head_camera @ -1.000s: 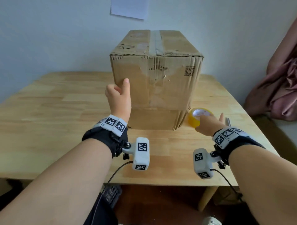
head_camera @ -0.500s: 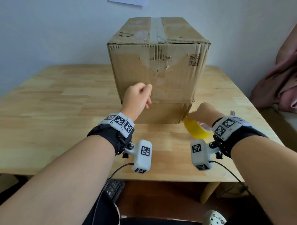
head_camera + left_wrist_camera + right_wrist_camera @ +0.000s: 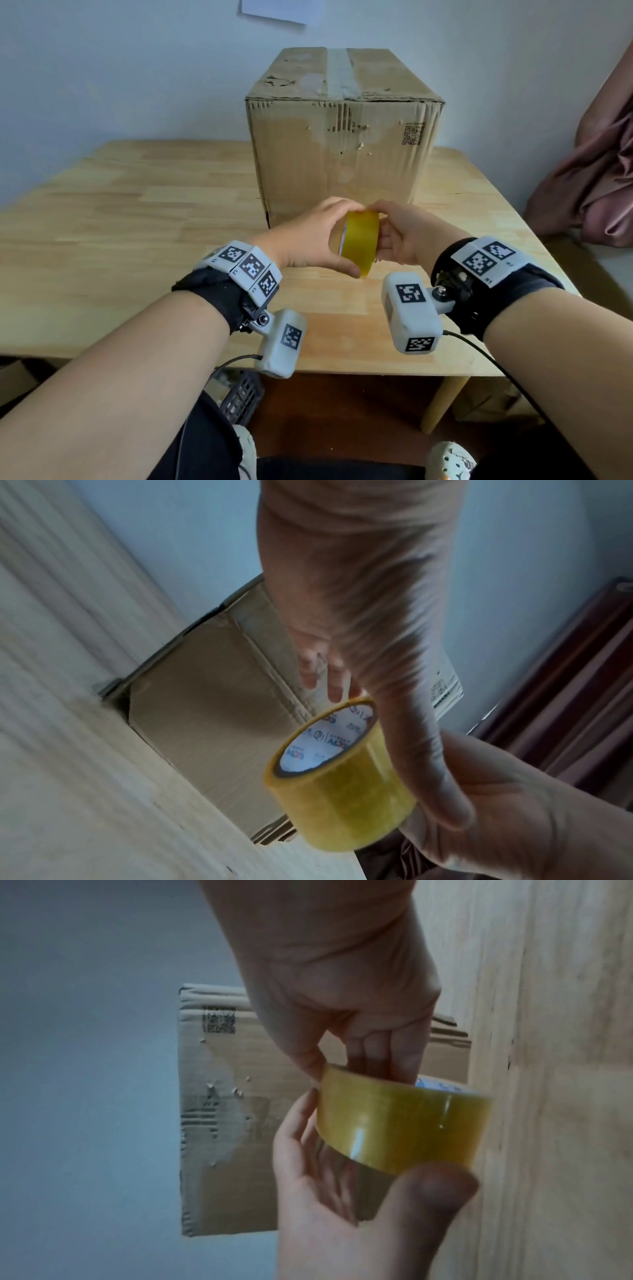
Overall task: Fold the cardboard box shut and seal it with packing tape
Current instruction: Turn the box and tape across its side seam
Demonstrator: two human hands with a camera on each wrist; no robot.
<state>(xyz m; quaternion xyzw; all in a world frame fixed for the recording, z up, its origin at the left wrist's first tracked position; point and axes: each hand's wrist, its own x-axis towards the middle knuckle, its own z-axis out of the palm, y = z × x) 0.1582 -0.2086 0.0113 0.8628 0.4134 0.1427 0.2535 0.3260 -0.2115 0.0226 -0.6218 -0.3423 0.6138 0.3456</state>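
A tall cardboard box point(image 3: 342, 154) stands upright on the wooden table point(image 3: 137, 212), its top flaps lying flat with a grey strip along the seam. Just in front of it, above the table, both hands hold a yellow roll of packing tape point(image 3: 361, 245). My left hand point(image 3: 322, 240) grips the roll point(image 3: 342, 783) from the left, thumb below and fingers over the top. My right hand point(image 3: 394, 236) pinches the right rim of the roll point(image 3: 394, 1123) with thumb and fingers. The box point(image 3: 219, 1096) fills the background behind them.
A pink cloth point(image 3: 596, 178) hangs to the right of the table. A sheet of paper point(image 3: 274, 12) is stuck on the wall behind the box. Under the table's front edge sits a black crate point(image 3: 239, 394).
My right hand lifted the tape roll from the table beside the box and brought it to the middle. My left hand left the box face and took hold of the roll.
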